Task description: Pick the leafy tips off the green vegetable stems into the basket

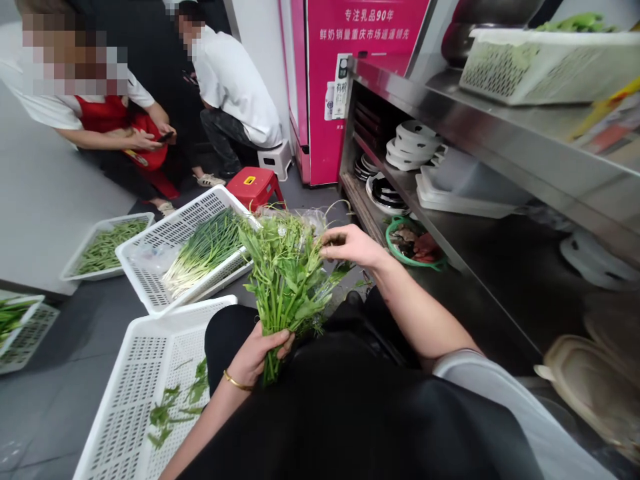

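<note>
My left hand (pixel 256 355), with a gold bangle at its wrist, is wrapped round the stems of a bunch of leafy greens (pixel 287 280). The bunch stands roughly upright over my lap, its leaves and thin curling tendrils at the top. At its upper right edge is my right hand (pixel 354 247), thumb and fingers drawn together beside the outer leaves. What they pinch, if anything, is too small to make out. By my left leg a white perforated basket (pixel 117 373) holds a few loose leafy sprigs (pixel 167 413).
Beyond lies a white basket (pixel 143 283) of scallions (pixel 213 243); left of it, a tray of green beans (pixel 107 243). A red stool (pixel 253 187) stands ahead. Two people (pixel 235 87) sit at the back. Steel shelving (pixel 440 100) with dishes runs along my right, above a green basket (pixel 395 257).
</note>
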Tool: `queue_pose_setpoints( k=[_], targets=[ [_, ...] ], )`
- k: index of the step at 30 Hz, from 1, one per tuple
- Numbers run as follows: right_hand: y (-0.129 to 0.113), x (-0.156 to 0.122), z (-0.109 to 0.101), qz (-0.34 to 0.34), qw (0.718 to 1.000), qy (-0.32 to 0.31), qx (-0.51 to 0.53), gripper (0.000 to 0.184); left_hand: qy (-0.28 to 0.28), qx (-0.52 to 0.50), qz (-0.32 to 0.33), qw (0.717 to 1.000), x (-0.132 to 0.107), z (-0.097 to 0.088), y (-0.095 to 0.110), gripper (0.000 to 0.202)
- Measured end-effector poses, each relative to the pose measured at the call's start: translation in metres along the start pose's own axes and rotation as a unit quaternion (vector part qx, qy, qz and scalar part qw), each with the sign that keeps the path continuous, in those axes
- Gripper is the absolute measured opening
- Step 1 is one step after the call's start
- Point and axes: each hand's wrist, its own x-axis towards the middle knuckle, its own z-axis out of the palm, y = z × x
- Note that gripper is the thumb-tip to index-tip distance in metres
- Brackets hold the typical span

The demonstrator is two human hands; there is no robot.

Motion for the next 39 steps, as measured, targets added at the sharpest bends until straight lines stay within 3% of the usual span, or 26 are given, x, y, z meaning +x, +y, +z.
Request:
queue_pose_setpoints(
  k=[2, 5, 12, 16, 19, 22, 28, 39],
  targets=[
    [0.0, 0.004, 0.005, 0.021, 0.998, -0.053, 0.017, 0.018, -0.008, -0.009, -0.008, 1.0, -0.001, 0.001, -0.002, 0.019],
    [0.002, 0.002, 0.009, 0.05, 0.996, -0.072, 0.029, 0.024, -0.031, -0.055, -0.012, 0.998, 0.0, -0.002, -0.005, 0.019],
    [0.007, -0.005, 0.02, 0.027, 0.999, 0.009, -0.035, 0.028, -0.099, -0.127, -0.008, 0.987, 0.007, -0.013, -0.01, 0.027],
    [0.001, -0.003, 0.011, 0.055, 0.994, -0.082, -0.044, 0.025, -0.092, -0.116, -0.013, 0.989, 0.006, -0.015, -0.008, 0.023],
    [-0.006, -0.004, 0.002, 0.077, 0.977, -0.156, -0.12, 0.016, -0.076, -0.095, -0.029, 0.992, 0.0, -0.018, -0.006, 0.017],
    [-0.008, -0.007, -0.001, 0.074, 0.967, -0.182, -0.161, 0.014, -0.066, -0.088, -0.03, 0.993, -0.006, -0.021, -0.005, 0.015],
    [-0.006, -0.013, 0.004, 0.061, 0.986, -0.152, -0.021, 0.022, -0.064, -0.084, -0.015, 0.994, -0.008, -0.023, -0.001, 0.016],
    [-0.003, -0.016, 0.004, -0.019, 0.994, -0.105, -0.024, 0.031, -0.042, -0.078, -0.016, 0.996, -0.007, -0.02, -0.003, 0.016]
  ],
)
